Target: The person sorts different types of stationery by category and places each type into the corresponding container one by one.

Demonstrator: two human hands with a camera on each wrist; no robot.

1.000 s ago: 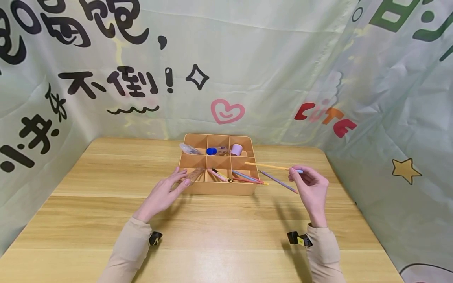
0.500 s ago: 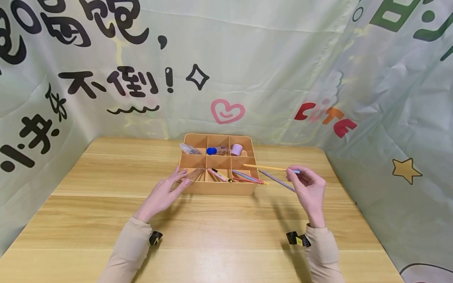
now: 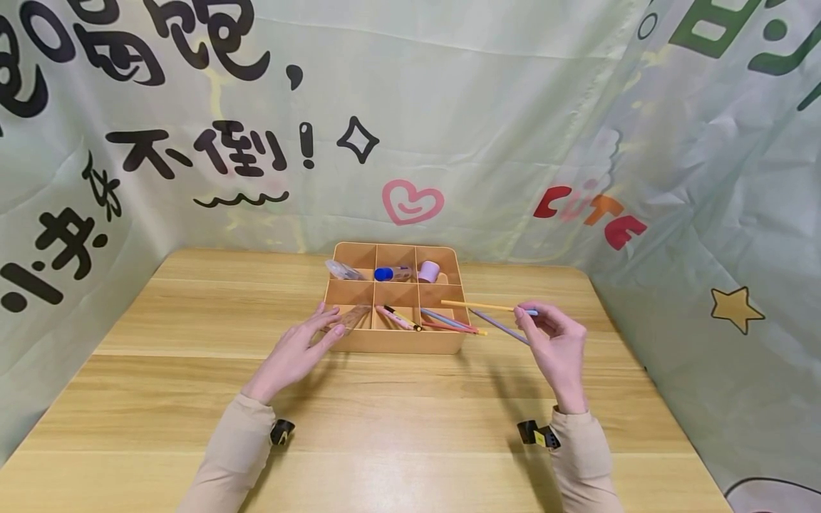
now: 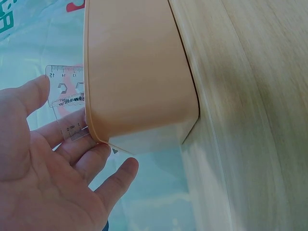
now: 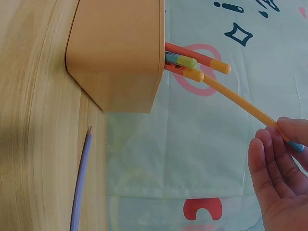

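My right hand (image 3: 556, 353) pinches a yellow pencil (image 3: 477, 305) near its blue end, between thumb and fingers. The pencil's far end reaches over the front-right compartment of a tan divided box (image 3: 398, 343). Several pencils (image 5: 185, 60) in that compartment stick out past the rim, seen in the right wrist view. My left hand (image 3: 295, 356) rests with loosely extended fingers at the box's front-left corner. Beside those fingers a clear ruler (image 4: 67, 98) pokes above the rim. On the table right of the box lies a purple pencil (image 3: 500, 328), partly hidden by my right hand.
Pens (image 3: 399, 318) lie in the front-middle compartment. The back row holds a clear plastic item (image 3: 343, 270), a blue-capped tube (image 3: 393, 273) and a lilac cylinder (image 3: 428, 271). A printed cloth (image 3: 487, 142) hangs behind the wooden table (image 3: 410, 427).
My right hand has moved slightly left, carrying the yellow pencil a little farther over the box and lowering it slightly. My left hand has stayed in place.
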